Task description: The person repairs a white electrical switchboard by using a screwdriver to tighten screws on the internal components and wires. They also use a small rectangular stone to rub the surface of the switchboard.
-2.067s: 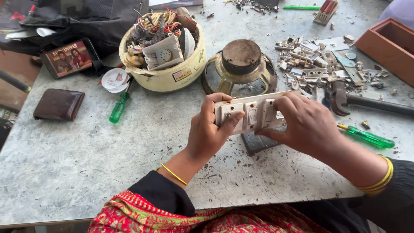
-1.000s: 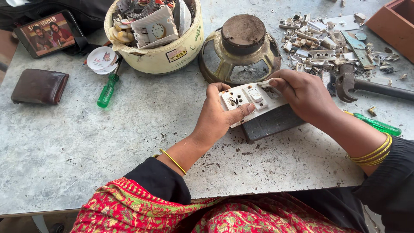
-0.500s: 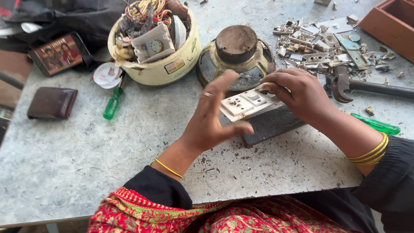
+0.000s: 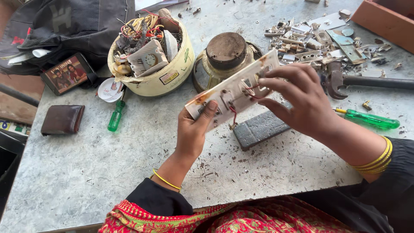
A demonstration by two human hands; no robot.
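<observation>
White plastic, scorched brown at one corner: the switch plate [image 4: 233, 92] is held above the middle of the table [image 4: 86, 172], back side up, its long axis running from lower left up to the right, red wires showing. The left hand [image 4: 194, 129] clamps the lower end, thumb on top; the right hand [image 4: 297, 101] pinches the upper end, fingers hiding that edge. Just beneath lies a dark grey block [image 4: 261, 128].

Count: two green screwdrivers, one [image 4: 115, 116] left of the left hand [image 4: 193, 131], one [image 4: 371, 119] right of the right hand [image 4: 302, 101]; one switch plate [image 4: 228, 92] between both hands; one wallet [image 4: 63, 119] far left.
</observation>
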